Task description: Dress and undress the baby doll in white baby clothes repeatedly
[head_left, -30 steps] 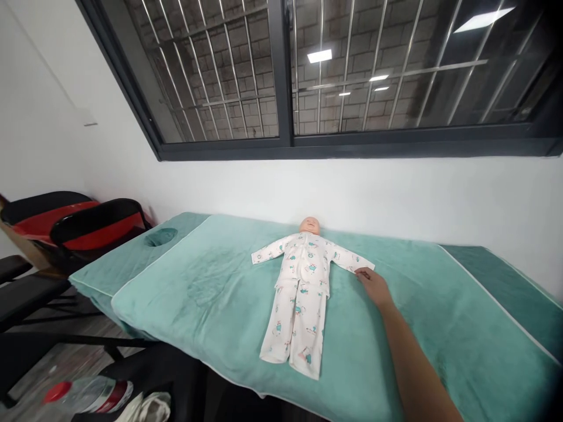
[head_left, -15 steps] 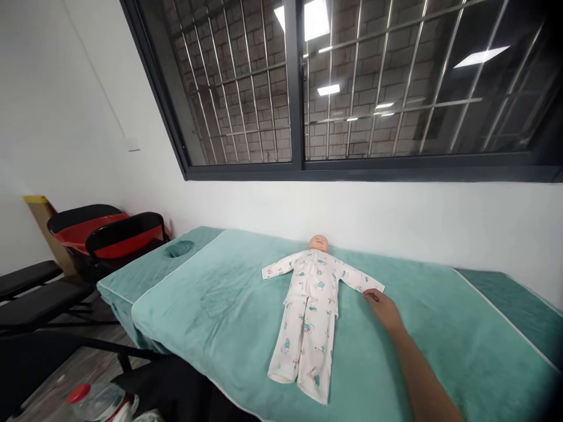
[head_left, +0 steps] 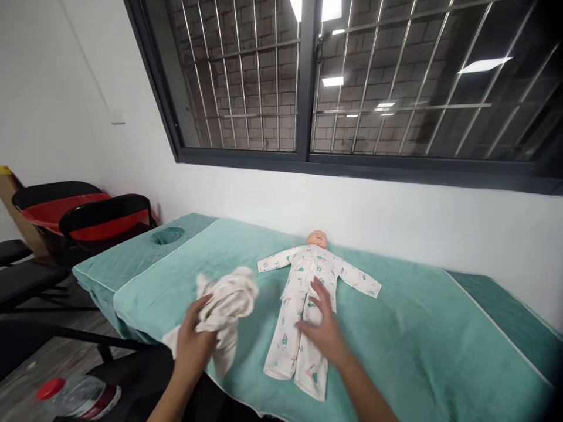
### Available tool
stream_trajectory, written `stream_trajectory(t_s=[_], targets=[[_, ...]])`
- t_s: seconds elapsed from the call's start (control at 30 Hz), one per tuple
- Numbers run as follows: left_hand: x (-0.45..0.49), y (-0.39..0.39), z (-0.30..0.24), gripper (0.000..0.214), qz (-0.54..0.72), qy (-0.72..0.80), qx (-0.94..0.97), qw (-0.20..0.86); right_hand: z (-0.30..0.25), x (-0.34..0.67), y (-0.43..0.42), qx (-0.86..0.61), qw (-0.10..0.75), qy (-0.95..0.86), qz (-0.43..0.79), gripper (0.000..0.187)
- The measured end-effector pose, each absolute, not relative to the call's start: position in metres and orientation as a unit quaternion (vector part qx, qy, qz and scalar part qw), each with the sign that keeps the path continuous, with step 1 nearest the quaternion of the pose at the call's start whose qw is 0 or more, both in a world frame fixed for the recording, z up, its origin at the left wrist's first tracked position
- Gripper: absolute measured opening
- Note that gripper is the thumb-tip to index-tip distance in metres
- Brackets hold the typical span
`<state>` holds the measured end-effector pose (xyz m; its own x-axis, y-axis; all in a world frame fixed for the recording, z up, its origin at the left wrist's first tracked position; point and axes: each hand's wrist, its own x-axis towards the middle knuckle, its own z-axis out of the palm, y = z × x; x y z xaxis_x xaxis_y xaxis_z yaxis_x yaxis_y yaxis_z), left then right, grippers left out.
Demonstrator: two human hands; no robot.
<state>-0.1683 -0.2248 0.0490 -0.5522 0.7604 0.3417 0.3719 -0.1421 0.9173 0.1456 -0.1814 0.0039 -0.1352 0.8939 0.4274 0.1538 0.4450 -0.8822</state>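
My left hand (head_left: pixel 196 337) is closed round a bunched-up white cloth (head_left: pixel 229 302), slightly blurred, above the bed's front left part. Dark spots show on the cloth, but its exact kind is hard to make out. A baby doll (head_left: pixel 317 239) lies on its back, dressed in a white printed long-sleeved top (head_left: pixel 303 272) and matching trousers (head_left: pixel 281 340). Its arms stretch out to both sides and the trouser legs point toward me. Over the trousers hovers my right hand (head_left: pixel 323 325), fingers spread and holding nothing; whether it touches the fabric cannot be told.
The bed has a green cover (head_left: pixel 396 328) and a face hole (head_left: pixel 168 235) at its left end. Behind it are a white wall and a barred window (head_left: pixel 303 88). Folding chairs (head_left: pixel 105 220) stand at left. A red-capped bottle (head_left: pixel 81 395) sits on a black seat at lower left.
My left hand has come into view with the cloth. My right hand has left the doll's sleeve at right and moved left over the trousers, its fingers now spread.
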Motion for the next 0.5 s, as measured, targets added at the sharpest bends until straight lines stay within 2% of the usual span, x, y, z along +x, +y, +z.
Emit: stream_trajectory(t_s=[0.07, 0.13, 0.2, 0.27, 0.37, 0.47, 0.5], targets=[[-0.128, -0.208, 0.062, 0.051, 0.601, 0.569, 0.507, 0.242, 0.01, 0.103, -0.199, -0.355, 0.514, -0.725, 0.291, 0.114], [-0.092, -0.203, 0.074, 0.055, 0.58, 0.509, 0.55, 0.32, 0.013, 0.077, -0.206, -0.334, 0.525, -0.744, 0.241, 0.119], [-0.065, -0.206, 0.084, 0.066, 0.543, 0.44, 0.593, 0.399, 0.017, 0.071, -0.203, -0.349, 0.566, -0.717, 0.207, 0.111], [-0.05, -0.211, 0.092, 0.071, 0.494, 0.385, 0.645, 0.438, 0.024, 0.09, -0.195, -0.373, 0.599, -0.69, 0.161, 0.094], [-0.048, -0.217, 0.093, 0.064, 0.431, 0.354, 0.728, 0.399, 0.042, 0.154, -0.188, -0.403, 0.583, -0.705, 0.039, 0.066], [-0.064, -0.219, 0.067, 0.051, 0.417, 0.382, 0.738, 0.369, 0.059, 0.23, -0.194, -0.484, 0.581, -0.646, -0.099, 0.064], [-0.071, -0.218, 0.053, 0.048, 0.414, 0.398, 0.727, 0.377, 0.059, 0.252, -0.199, -0.529, 0.555, -0.629, -0.124, 0.068]])
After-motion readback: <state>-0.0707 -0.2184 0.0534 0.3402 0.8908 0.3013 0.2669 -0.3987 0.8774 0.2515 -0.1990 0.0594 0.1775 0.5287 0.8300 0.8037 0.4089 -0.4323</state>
